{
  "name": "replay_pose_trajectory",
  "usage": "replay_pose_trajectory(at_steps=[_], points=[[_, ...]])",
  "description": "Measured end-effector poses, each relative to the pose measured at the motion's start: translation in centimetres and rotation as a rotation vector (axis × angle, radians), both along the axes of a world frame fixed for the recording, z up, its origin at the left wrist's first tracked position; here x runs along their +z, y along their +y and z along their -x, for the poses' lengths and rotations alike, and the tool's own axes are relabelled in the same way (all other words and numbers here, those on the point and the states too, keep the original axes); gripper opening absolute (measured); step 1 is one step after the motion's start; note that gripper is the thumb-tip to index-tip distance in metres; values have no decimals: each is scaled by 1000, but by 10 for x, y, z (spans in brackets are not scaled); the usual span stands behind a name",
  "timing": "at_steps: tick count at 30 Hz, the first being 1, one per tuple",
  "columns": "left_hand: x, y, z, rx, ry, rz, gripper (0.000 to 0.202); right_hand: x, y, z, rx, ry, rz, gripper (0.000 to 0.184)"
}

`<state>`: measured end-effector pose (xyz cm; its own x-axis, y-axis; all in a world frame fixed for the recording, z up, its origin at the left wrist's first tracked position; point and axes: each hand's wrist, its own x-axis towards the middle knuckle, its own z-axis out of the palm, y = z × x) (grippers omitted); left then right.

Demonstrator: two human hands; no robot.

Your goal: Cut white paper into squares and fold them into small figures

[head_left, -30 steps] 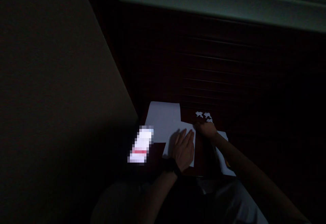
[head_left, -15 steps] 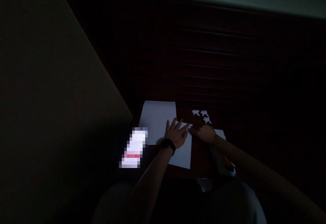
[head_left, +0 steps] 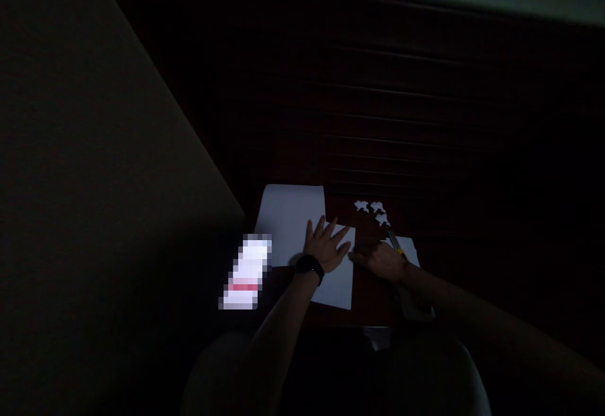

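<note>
My left hand [head_left: 327,249], with a dark band on its wrist, lies flat with fingers spread on a white sheet of paper [head_left: 336,291]. The sheet overlaps a larger white sheet [head_left: 293,214] behind and to the left. At the smaller sheet's right edge is my right hand [head_left: 382,260], closed, its fingers drawn together and one fingertip reaching the paper. Its underside is hidden. Just beyond that hand a tool with a grey blade and yellow part, like a utility knife [head_left: 397,246], lies on white paper [head_left: 409,248]; my forearm covers part of it.
Three small folded white paper shapes [head_left: 377,207] sit at the back right of the dark table [head_left: 373,306]. A lit, pixelated screen [head_left: 248,265] is at the left. A pale wall [head_left: 118,151] rises on the left, and dark slatted panelling [head_left: 378,107] stands behind.
My right hand has slid down the right edge of the smaller sheet, towards me, uncovering the blade of the knife. My left hand stays spread in place on the paper.
</note>
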<state>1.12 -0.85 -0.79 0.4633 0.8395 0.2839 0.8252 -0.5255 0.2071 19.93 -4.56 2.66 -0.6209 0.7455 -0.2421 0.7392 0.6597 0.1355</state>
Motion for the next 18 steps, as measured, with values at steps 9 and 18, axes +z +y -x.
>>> replay_pose_trajectory(at_steps=[9, 18], points=[[2, -2, 0, 5, 0, 5, 48, 5, -35, 11, 183, 31, 49, 28], [21, -5, -1, -70, 23, -58, 42, -8, -117, 30, 285, 320, 106, 27]])
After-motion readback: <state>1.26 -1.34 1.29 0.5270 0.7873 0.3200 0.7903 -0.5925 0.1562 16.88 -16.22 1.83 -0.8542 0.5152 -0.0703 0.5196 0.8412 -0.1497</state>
